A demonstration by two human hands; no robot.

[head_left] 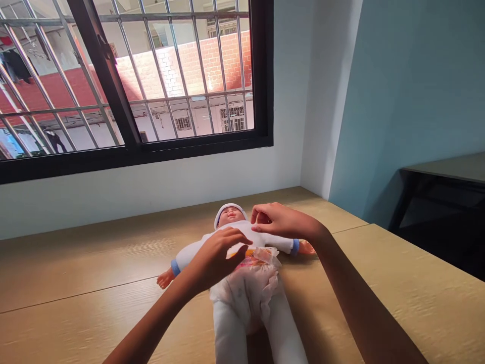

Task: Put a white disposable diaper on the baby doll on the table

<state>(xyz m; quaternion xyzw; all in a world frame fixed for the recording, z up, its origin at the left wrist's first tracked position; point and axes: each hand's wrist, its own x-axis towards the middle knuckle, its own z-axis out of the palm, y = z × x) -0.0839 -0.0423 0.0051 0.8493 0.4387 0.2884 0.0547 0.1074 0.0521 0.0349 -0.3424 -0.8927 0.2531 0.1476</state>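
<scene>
A baby doll [231, 323] lies face up on the wooden table, arms spread, in white clothing with blue cuffs and a white cap [230, 206]. Around its hips sits a white diaper [250, 285] with a colourful printed waistband and ruffled edges. My left hand [223, 250] hovers over the doll's belly by the waistband, thumb and fingers apart, holding nothing I can see. Over the chest, near the doll's shoulder, is my right hand [275, 220], its fingers curved with a gap to the thumb. Whether either hand touches the clothing, I cannot tell.
The wooden table [94, 263] runs back to a white wall under a dark-framed window [131, 149] with metal bars outside. Seams cross the tabletop. At the right, beyond the table edge, stands a dark desk [439, 177] by a blue-green wall.
</scene>
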